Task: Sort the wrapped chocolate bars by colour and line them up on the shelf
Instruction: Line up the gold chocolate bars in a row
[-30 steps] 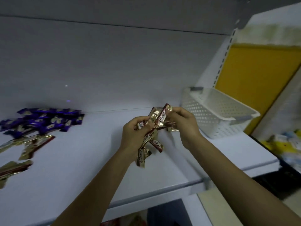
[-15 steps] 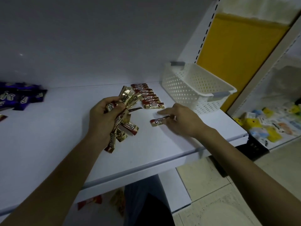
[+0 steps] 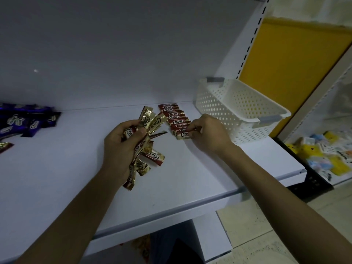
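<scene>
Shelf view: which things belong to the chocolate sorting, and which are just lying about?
Job: bunch of bars gripped by left hand; row of red bars; front bar pinched by right hand; purple bars; shelf.
Lying about: white basket; yellow and blue packets at right.

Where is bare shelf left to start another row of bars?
Bare shelf lies between the purple bars and the left hand gripping its bundle, plus the front strip between both forearms. Crowded: Choco row, right hand and basket packed together.
</scene>
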Demonstrator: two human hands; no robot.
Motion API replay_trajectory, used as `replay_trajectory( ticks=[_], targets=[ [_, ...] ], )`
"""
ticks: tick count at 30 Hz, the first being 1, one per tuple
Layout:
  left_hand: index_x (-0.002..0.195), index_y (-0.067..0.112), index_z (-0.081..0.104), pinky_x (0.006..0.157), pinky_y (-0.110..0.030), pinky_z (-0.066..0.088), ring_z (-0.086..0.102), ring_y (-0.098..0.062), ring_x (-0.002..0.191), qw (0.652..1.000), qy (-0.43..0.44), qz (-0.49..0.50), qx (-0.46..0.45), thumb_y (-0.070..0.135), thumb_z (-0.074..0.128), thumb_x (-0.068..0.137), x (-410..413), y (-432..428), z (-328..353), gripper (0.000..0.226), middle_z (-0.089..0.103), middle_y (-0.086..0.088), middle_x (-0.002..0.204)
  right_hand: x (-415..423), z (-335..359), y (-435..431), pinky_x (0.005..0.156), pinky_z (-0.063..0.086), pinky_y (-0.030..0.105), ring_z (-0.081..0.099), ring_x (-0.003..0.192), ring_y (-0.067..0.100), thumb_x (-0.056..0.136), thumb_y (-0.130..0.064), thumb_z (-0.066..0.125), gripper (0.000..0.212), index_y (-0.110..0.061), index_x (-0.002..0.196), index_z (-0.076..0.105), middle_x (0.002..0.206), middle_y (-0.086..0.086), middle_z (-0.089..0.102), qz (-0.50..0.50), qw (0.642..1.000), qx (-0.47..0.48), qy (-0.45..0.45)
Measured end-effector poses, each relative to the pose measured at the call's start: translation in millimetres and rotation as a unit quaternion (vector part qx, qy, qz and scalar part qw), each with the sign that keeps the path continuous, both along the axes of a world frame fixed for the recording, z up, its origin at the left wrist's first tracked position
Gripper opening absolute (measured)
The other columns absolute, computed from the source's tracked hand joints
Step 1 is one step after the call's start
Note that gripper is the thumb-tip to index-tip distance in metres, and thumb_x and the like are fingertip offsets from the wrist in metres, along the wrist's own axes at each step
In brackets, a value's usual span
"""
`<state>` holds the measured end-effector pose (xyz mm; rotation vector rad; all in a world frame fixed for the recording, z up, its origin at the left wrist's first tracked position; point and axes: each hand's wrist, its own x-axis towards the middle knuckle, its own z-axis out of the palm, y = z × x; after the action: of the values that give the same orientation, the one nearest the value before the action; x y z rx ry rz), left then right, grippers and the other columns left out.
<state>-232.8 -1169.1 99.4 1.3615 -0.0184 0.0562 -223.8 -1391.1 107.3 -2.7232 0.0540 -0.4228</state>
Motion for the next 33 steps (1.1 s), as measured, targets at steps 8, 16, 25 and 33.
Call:
replay_trajectory(
  ticks=[8,16,25,33],
  targets=[
    [0.104,0.016,0.067,0.05,-0.022,0.054,0.069,-0.012,0.062,1.0,0.002,-0.009,-0.001,0.002,0.061,0.088,0,-1,2,0.022,0.072,0.004,0.08,-3,-11,-1,0.075,0.046,0.029,0.055,0.088,0.02,0.085,-0.02,0.066,0.02,-0.025,0.103,0.074,0.095,0.002,0.053,0.028,0.999,0.005,-0.033],
    [0.11,0.011,0.065,0.05,-0.024,0.055,0.068,-0.012,0.061,0.999,0.018,-0.004,-0.029,0.002,0.059,0.089,0,0,4,0.024,0.071,-0.001,0.083,16,11,16,0.084,0.054,0.037,0.061,0.092,0.016,0.101,-0.021,0.039,0.033,-0.009,0.131,0.049,0.106,0.0,0.058,-0.011,0.926,0.377,0.01],
    [0.104,0.017,0.065,0.047,-0.025,0.056,0.065,-0.009,0.053,0.996,0.048,0.011,-0.078,0.005,0.057,0.091,2,2,11,0.02,0.072,0.004,0.071,39,22,22,0.063,0.056,0.038,0.064,0.061,0.02,0.101,-0.019,0.04,0.013,-0.013,0.105,0.05,0.074,0.004,0.061,-0.061,0.772,0.627,0.087],
    [0.106,0.014,0.063,0.046,-0.024,0.055,0.064,-0.008,0.051,0.997,0.041,0.007,-0.07,0.003,0.056,0.091,2,1,12,0.02,0.071,0.006,0.068,43,34,23,0.033,0.042,0.014,0.057,0.04,0.003,0.102,-0.016,0.036,0.021,-0.011,0.121,0.045,0.076,0.002,0.052,-0.065,0.779,0.619,0.079]
  ],
)
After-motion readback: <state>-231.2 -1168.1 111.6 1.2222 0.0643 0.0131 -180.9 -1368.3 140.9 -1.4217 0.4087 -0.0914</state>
